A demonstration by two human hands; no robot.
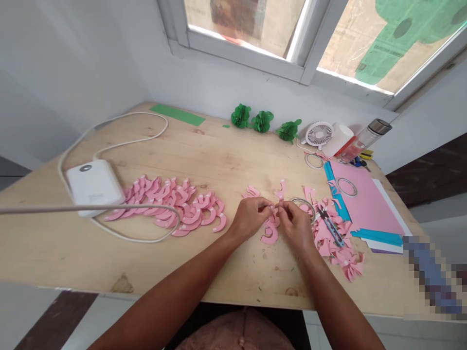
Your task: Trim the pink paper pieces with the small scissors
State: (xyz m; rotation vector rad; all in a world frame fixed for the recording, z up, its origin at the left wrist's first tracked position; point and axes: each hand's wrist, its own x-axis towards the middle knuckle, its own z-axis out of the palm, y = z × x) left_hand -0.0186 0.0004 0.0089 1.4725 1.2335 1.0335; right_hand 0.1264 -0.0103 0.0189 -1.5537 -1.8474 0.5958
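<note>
Landmark on my feed: the pale blue metal snips [330,226], lying on a heap of torn-edged pink paper scraps [348,260]. Left of them I read the left hand [253,214] and right hand [295,221] brought together, fingertips pinched on a small pink paper piece [273,208]; its outline is mostly hidden by the fingers. Curved pink paper strips [270,237] lie beneath the hands, left of the snips. Farther left, I log a large spread of pink crescent-shaped paper strips [191,211], with a white rectangular power bank [95,183] at its far end. Beyond the snips, toward the wall: three ruffled green paper clusters [261,121] and a round white fan [319,133] on the pale wooden desk [219,155]. Right of the snips: a flat pink paper sheet [359,204].
</note>
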